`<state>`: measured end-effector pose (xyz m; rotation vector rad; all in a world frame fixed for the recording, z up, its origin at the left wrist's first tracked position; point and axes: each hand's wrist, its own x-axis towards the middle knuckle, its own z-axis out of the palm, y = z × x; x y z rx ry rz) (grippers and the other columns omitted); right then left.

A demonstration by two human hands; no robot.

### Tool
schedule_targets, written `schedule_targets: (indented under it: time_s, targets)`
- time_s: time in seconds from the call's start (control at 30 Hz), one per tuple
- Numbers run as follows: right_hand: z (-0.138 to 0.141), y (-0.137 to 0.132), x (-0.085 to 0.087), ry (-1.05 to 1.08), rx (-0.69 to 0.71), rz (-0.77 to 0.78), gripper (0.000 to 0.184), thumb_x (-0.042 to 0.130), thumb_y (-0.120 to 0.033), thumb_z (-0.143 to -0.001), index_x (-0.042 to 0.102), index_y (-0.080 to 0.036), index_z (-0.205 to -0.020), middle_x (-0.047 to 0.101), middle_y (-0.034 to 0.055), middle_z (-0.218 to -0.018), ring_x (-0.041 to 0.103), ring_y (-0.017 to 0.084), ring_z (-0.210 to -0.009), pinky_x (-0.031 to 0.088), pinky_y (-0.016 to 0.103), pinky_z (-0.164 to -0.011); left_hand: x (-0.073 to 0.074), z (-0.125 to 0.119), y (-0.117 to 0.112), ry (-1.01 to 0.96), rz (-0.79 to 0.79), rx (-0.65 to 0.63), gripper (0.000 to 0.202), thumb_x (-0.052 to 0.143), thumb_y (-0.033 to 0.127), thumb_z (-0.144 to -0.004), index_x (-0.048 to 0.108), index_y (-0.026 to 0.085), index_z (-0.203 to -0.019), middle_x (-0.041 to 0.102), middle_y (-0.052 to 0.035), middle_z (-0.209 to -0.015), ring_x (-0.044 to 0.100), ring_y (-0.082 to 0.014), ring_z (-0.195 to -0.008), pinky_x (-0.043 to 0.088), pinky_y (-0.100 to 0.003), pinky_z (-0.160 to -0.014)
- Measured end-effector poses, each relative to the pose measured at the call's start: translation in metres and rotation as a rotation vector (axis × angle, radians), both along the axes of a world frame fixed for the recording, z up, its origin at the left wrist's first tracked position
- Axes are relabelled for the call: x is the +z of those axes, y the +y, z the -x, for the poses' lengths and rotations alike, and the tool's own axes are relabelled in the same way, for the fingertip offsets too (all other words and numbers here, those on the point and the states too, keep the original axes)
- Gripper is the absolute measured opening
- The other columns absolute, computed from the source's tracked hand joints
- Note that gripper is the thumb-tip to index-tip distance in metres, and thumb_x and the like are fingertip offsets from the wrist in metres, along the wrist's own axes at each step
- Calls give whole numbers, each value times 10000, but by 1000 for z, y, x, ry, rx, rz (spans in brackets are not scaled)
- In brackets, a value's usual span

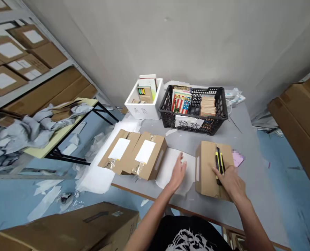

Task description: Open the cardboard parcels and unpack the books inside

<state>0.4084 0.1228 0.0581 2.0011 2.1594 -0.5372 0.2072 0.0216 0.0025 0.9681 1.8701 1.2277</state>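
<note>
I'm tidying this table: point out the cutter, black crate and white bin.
Cutter (219, 163): head view, middle of its handle.
Black crate (168, 120): head view, front wall.
White bin (151, 113): head view, front wall.

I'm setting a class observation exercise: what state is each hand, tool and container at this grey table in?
Cutter: blade state unclear
Left hand: open, holding nothing
Right hand: grip closed on the cutter
Box under cutter: closed
Left labelled box: closed, taped
Right labelled box: closed, taped
White bin: open-topped, holding books
Black crate: open-topped, holding books
</note>
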Motion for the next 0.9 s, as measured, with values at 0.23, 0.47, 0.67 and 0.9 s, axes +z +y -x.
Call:
schedule_targets:
  time_s: [0.23, 0.47, 0.67, 0.9]
  targets:
    - [123, -87, -14, 639, 265, 106, 513, 351, -567, -861, 486, -171, -1156, 604, 117, -1105, 643, 219, -810, 498, 369, -759, 34, 195, -77, 658, 270, 289, 383, 382, 284, -903, 511, 132, -1231, 566, -159, -1243, 472, -284, -1221, 376, -462, -1016]
    - [250, -119, -75, 739, 73, 305, 694, 472, -472, -800, 348, -96, -1370, 491, 187, -1364, 521, 276, -1205, 421, 392, -982, 19, 238, -87, 556, 341, 145, 375, 389, 271, -893, 565, 107, -1180, 621, -159, -1177, 564, -285, -1107, 433, -430, -942]
    - [255, -110, -64, 685, -23, 208, 625, 470, -519, -813, 419, -164, -1325, 583, 119, -1288, 566, 273, -1154, 453, 372, -925, 1, 240, -82, 338, 216, 19, 369, 431, 204, -847, 614, 128, -1159, 656, -131, -1123, 588, -254, -1062, 442, -400, -927]
    - [238, -83, -47, 546, -149, 220, 639, 461, -549, -819, 453, -180, -1342, 582, 114, -1299, 567, 304, -1142, 437, 416, -917, 4, 235, -54, 135, 117, -3, 390, 454, 239, -842, 635, 151, -1176, 617, -120, -1137, 555, -227, -1098, 416, -366, -965]
